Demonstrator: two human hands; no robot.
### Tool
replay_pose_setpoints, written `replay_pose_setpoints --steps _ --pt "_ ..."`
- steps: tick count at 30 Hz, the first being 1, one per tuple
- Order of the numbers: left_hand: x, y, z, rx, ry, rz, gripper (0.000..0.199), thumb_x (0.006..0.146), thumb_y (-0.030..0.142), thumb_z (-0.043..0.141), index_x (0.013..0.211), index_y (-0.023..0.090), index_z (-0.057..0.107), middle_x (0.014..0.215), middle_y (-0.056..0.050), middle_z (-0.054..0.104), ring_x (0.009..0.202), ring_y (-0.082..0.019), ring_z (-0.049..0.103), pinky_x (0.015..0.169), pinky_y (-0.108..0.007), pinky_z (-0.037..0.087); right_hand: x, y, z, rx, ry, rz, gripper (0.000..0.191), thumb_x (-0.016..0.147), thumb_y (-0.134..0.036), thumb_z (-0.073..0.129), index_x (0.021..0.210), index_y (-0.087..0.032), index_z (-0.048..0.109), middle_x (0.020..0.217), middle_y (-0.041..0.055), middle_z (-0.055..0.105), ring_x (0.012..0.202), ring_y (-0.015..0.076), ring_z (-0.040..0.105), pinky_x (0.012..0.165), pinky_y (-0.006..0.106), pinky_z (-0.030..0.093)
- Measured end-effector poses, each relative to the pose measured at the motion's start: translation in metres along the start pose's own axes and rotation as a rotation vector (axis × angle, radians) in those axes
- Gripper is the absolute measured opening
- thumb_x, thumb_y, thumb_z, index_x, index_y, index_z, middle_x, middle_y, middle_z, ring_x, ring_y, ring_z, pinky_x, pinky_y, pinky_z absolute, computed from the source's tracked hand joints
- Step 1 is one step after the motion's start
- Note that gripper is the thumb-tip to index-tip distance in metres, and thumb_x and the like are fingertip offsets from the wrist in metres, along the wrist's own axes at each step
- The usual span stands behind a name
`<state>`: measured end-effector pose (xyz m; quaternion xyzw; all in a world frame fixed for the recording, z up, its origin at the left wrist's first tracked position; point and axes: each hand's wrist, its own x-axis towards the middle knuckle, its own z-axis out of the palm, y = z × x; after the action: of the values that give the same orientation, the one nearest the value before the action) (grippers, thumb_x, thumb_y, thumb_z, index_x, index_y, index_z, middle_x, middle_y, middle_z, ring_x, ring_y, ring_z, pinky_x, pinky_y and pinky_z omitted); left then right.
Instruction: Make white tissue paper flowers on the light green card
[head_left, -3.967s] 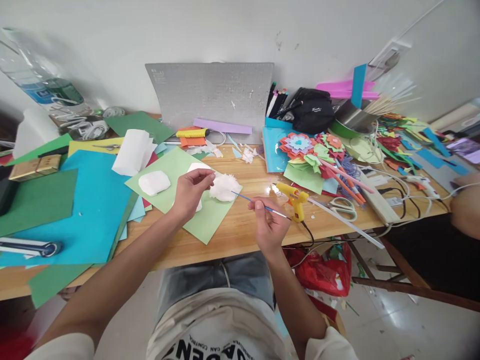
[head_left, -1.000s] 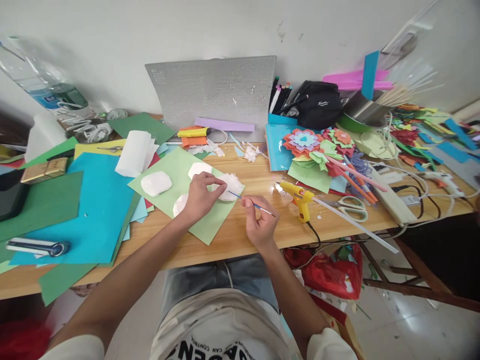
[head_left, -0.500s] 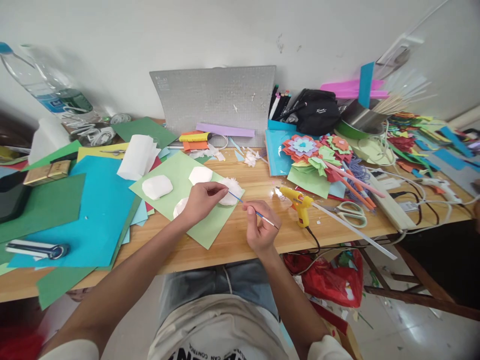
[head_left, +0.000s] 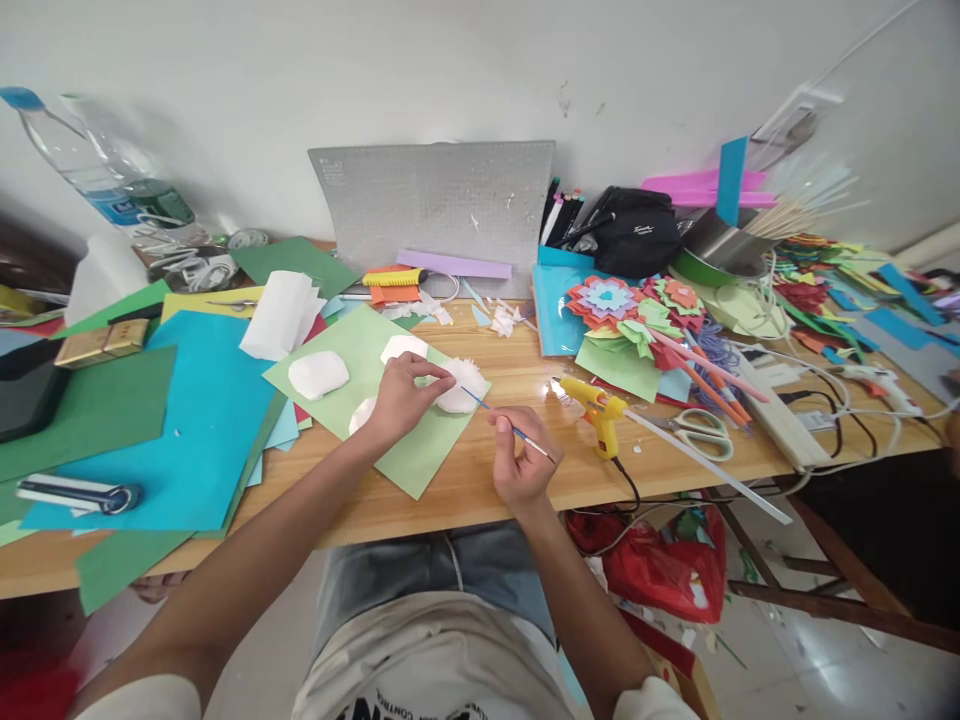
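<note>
Pinches thumb and fingertips of the left hand [head_left: 409, 398] together, back up, at the edge of a fluffy white piece [head_left: 463, 397] on a light green sheet [head_left: 416, 455]; cannot tell of anything between them. Grips a thin blue stick [head_left: 531, 441] in the right hand [head_left: 525, 458], tip over that piece. Reads "Touch" on a black pouch [head_left: 634, 240], "CONTROL" upside down on a shirt [head_left: 420, 640]. Shows pale sticks [head_left: 778, 220] in a metal pot [head_left: 721, 245], scraps [head_left: 694, 530] in a red bag [head_left: 652, 575].
</note>
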<state>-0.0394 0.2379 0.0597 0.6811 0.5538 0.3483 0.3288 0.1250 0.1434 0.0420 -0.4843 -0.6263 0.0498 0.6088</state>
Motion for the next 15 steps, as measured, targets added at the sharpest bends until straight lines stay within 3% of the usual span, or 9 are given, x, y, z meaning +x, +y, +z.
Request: replay_pose_setpoints --steps 6,15 --pt "-0.001 -0.004 0.010 0.112 0.043 -0.023 0.009 0.075 0.035 0.074 0.077 0.027 0.078 0.098 -0.006 0.053 0.107 -0.027 0.043 0.103 -0.043 0.037 0.001 -0.001 0.001 -0.015 -0.033 -0.023 0.016 0.090 -0.015 0.050 0.093 -0.021 0.065 0.082 0.0051 0.070 0.077 0.0182 0.067 0.072 0.033 0.054" --pt "-0.004 -0.010 0.013 0.153 0.037 0.010 0.008 0.076 0.032 0.072 0.077 0.025 0.077 0.101 -0.008 0.057 0.108 -0.030 0.043 0.103 -0.046 0.036 0.000 0.001 0.006 -0.034 -0.112 0.010 0.016 0.092 -0.016 0.049 0.093 -0.021 0.064 0.084 0.0067 0.071 0.079 0.0184 0.066 0.074 0.034 0.054"
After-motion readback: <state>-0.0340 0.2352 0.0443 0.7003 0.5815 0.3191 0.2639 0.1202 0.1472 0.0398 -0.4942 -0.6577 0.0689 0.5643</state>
